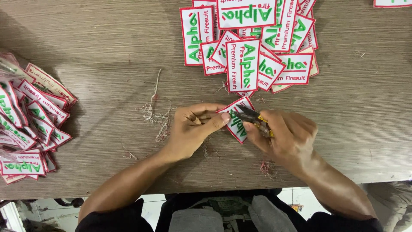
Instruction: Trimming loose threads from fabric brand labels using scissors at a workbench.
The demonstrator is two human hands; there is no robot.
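Observation:
My left hand (195, 126) pinches a white embroidered patch (237, 124) with a red border and green lettering, held just above the wooden table (107, 47). My right hand (285, 135) grips small thread snips (253, 117) with dark blades and a yellow handle. The blades rest on the patch's face near its upper edge. Most of the patch's left side is hidden under my left fingers.
A loose heap of the same patches (253, 47) lies at the table's far middle. Another pile (28, 124) spreads along the left edge. Cut thread scraps (156, 116) lie left of my hands, with more (266, 167) near the front edge. One patch corner (392, 3) shows top right.

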